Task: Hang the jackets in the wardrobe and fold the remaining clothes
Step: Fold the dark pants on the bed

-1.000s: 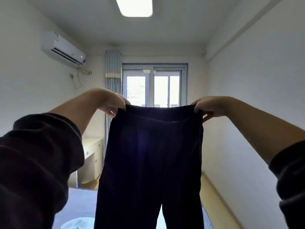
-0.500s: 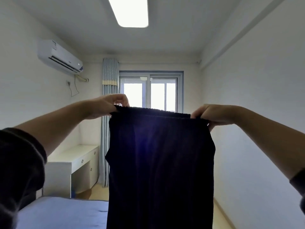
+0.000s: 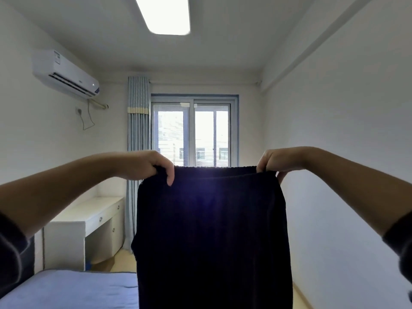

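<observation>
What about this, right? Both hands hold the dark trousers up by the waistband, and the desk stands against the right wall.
Not quite: the head view shows the desk against the left wall. The left hand and right hand do hold the dark trousers up by the waistband.

dark garment [image 3: 211, 241]: lower end cut off by the bottom edge; too dark to show seams or folds.
left hand [image 3: 142, 166]: most fingers [image 3: 170, 177] tucked behind the waistband, one showing in front.
right hand [image 3: 278, 159]: fingertips hidden behind the waistband.
window [image 3: 194, 130]: lower part hidden behind the garment.
bed [image 3: 66, 291]: right part hidden by the garment; cut off at the bottom and left edges.
ceiling lamp [image 3: 165, 14]: cut off by the top edge.
air conditioner [image 3: 64, 74]: label too small to read.
sleeves [image 3: 11, 253]: cut off at both side edges.
</observation>
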`<act>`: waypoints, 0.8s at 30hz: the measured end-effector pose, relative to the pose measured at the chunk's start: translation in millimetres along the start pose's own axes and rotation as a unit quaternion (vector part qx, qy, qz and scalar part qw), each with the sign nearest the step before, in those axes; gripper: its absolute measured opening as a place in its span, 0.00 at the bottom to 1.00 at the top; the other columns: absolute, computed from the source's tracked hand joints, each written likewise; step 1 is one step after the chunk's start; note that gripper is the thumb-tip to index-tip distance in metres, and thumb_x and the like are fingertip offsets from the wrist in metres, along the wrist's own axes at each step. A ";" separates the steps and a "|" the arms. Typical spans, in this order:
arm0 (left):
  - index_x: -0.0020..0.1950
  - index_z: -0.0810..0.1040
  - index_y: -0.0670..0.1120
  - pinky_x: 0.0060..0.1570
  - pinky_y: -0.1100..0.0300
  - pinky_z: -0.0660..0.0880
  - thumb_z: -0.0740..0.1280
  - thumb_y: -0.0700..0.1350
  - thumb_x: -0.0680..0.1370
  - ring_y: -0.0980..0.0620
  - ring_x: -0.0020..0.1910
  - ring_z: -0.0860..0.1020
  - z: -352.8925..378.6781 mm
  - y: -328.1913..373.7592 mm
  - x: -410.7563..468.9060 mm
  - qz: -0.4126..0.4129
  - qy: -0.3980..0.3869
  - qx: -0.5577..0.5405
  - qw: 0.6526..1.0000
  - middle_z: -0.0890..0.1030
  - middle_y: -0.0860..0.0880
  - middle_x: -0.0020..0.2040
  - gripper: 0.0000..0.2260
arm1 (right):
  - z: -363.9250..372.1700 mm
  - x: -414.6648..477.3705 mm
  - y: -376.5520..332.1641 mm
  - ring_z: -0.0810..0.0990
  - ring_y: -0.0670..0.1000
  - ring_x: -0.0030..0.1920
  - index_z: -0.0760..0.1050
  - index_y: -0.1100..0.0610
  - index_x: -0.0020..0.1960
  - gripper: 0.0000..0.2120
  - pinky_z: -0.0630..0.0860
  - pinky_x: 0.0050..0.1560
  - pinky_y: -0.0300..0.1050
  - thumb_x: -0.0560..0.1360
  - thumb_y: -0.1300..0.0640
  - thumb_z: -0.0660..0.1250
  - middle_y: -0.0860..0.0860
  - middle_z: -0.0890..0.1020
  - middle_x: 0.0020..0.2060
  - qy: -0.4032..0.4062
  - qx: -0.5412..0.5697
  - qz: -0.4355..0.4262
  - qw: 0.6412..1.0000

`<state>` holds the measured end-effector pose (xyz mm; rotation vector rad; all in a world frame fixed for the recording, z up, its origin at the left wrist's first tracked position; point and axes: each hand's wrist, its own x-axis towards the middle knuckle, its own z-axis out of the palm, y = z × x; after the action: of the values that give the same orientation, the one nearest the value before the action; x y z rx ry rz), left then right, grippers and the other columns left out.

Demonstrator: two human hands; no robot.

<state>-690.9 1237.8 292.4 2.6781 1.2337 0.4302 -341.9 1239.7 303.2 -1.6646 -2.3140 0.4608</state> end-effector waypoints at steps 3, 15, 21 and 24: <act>0.46 0.77 0.51 0.43 0.64 0.75 0.52 0.26 0.76 0.57 0.43 0.77 7.7 -7.2 -3.1 -0.018 0.000 -0.022 1.000 0.78 0.52 0.47 0.23 | 5.6 -0.5 3.0 0.82 0.51 0.39 0.82 0.58 0.33 0.25 0.81 0.51 0.53 0.68 0.77 0.50 0.53 0.82 0.35 -0.022 0.010 -0.006 1.000; 0.33 0.83 0.55 0.42 0.65 0.73 0.66 0.54 0.78 0.60 0.36 0.77 2.4 4.3 -31.0 0.007 -0.078 -0.065 0.995 0.79 0.55 0.34 0.14 | 4.1 -5.8 12.2 0.75 0.48 0.32 0.77 0.55 0.26 0.20 0.74 0.40 0.41 0.74 0.63 0.58 0.50 0.77 0.27 -0.019 0.089 -0.036 0.995; 0.39 0.81 0.51 0.36 0.65 0.73 0.68 0.41 0.75 0.58 0.34 0.77 5.9 -29.7 -36.6 0.015 0.134 -0.059 0.989 0.79 0.56 0.33 0.07 | 15.4 -12.7 14.3 0.80 0.40 0.41 0.83 0.45 0.39 0.10 0.76 0.46 0.39 0.71 0.42 0.66 0.42 0.83 0.37 -0.100 -0.009 -0.070 0.992; 0.42 0.77 0.45 0.35 0.67 0.74 0.67 0.35 0.76 0.59 0.34 0.79 1.1 -36.9 -26.9 0.003 0.195 -0.053 0.979 0.80 0.53 0.34 0.06 | 19.1 -12.0 0.3 0.74 0.37 0.31 0.78 0.50 0.38 0.07 0.69 0.36 0.31 0.75 0.52 0.70 0.39 0.78 0.28 -0.027 -0.065 -0.109 0.992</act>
<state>-733.7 1241.1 276.5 2.5832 1.2517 1.0307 -345.2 1226.3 285.3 -1.4462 -2.5782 0.3195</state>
